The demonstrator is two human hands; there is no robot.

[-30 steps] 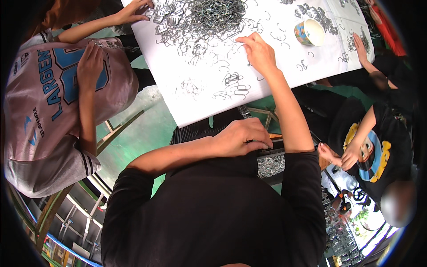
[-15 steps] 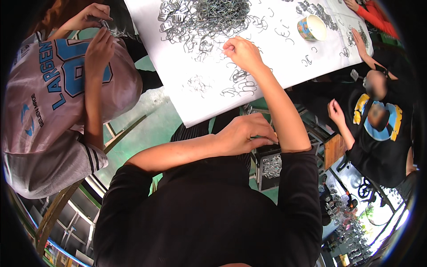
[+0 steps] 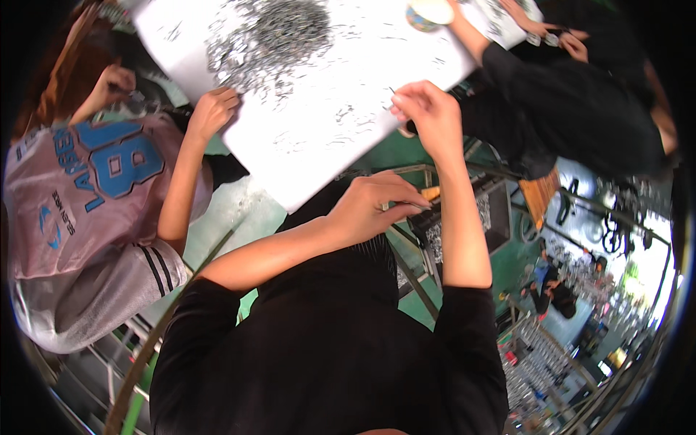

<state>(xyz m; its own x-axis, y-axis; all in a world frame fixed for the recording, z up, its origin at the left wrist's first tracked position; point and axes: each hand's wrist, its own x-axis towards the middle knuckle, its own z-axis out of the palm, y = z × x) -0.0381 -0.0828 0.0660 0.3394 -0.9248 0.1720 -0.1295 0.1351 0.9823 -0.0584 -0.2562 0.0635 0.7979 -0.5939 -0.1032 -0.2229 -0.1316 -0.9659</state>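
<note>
My right hand (image 3: 433, 112) is raised beside the table's right edge. Its thumb and forefinger pinch a small dark bent wire piece (image 3: 392, 91). Nearer to me, my left hand (image 3: 370, 208) is closed in front of my body, thumb against fingers. Something small and pale shows between them, too blurred to name. On the white-covered table (image 3: 290, 183) lies a big heap of bent metal wire pieces (image 3: 293, 32), with more loose wire pieces (image 3: 348, 114) scattered nearer to me. Below and right of my left hand, a dark bin (image 3: 496, 210) holds more small metal pieces, partly hidden by my right forearm.
On the left, a person in a grey-pink jersey (image 3: 109, 188) rests a hand (image 3: 214, 110) at the table edge. A person in black (image 3: 573, 109) reaches from the right toward a patterned paper cup (image 3: 429, 14). A wooden board (image 3: 538, 196) stands right of the bin.
The view has shifted, so the table appears farther up and left. My right hand has moved from over the wire pieces to the table's right edge. The person on the right now reaches over the table.
</note>
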